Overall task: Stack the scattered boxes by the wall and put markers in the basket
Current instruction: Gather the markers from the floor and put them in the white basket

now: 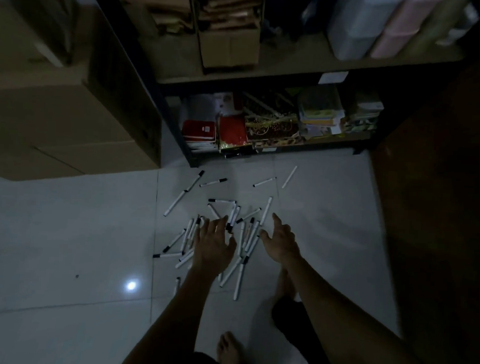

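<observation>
Head view: both hands, left (215, 245) and right (281, 242), spread above scattered markers (243, 237).

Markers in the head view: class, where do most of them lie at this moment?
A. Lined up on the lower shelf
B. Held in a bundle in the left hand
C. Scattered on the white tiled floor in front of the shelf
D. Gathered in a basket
C: the markers lie strewn across the floor tiles before the shelf, with the left hand and right hand spread open above them, holding nothing.
</observation>
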